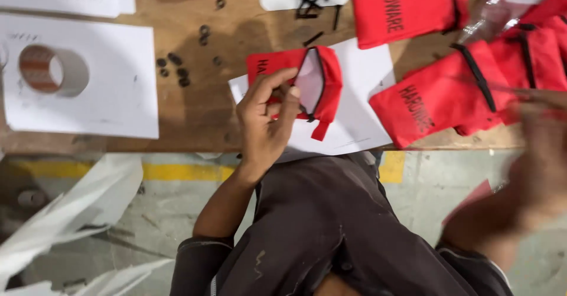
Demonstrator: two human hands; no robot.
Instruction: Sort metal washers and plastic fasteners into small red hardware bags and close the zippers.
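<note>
One small red zip pouch (313, 80) is lying open on a white sheet of paper (360, 89) near the front edge of the wooden table (195, 113), its mouth gaping and its pale lining showing. The left hand (266, 119) is pinching the pouch's near lip, thumb and fingers pressed together on the red cloth beside the black zipper edge.

The right hand (540, 154) is smearing into blur at the frame's right side, so I cannot tell whether it is spread or gripping anything. More red pouches (437, 101) are piling up beside it, touching one another, and a clear plastic bag (502, 7) is sitting above them.

Several dark washers (174, 66) are lying loose on the bare wood, well apart from the open pouch; a roll of tape (53, 70) is resting on another sheet to the left.

My judgement: the pinch is holding only one lip, so the mouth could be sagging shut or the pouch sliding on the smooth paper. Small black parts (313, 1) at the top edge are too blurred to name, and the pouch's inside is not clearly showing.
</note>
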